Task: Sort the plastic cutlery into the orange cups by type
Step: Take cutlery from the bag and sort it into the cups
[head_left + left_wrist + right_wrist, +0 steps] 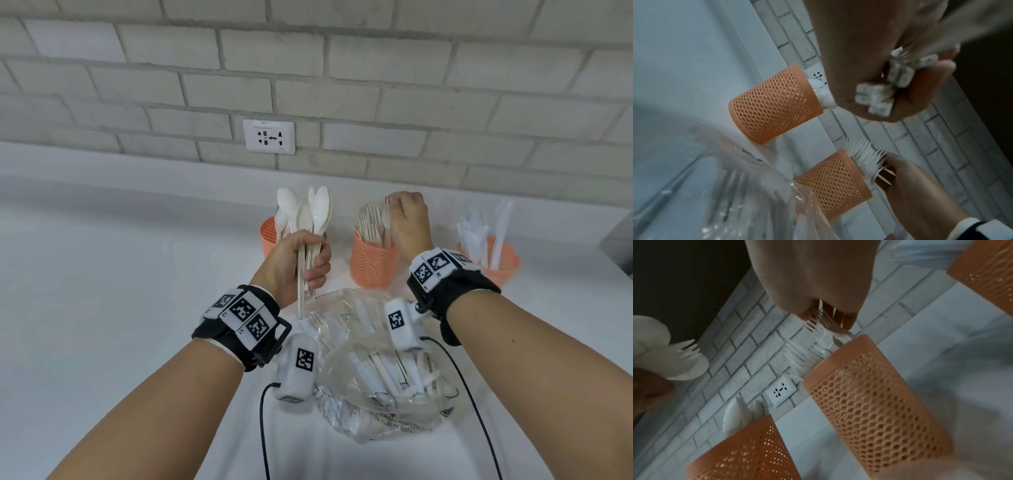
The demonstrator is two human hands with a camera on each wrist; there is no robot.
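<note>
My left hand (306,263) grips a bunch of white plastic spoons (306,209) upright, just in front of the left orange cup (268,235), which holds more spoons. In the left wrist view the handle ends (878,92) show inside its curled fingers. My right hand (394,206) is over the middle orange cup (373,265), its fingertips (849,321) pinching the heads of forks (823,322) that stand in that cup (875,402). The right orange cup (503,262) holds clear knives (486,233).
A clear plastic bag (376,387) with more cutlery lies on the white counter (120,274) below my wrists. A brick wall with a socket (269,136) stands close behind the cups. Black cables (263,428) trail toward me.
</note>
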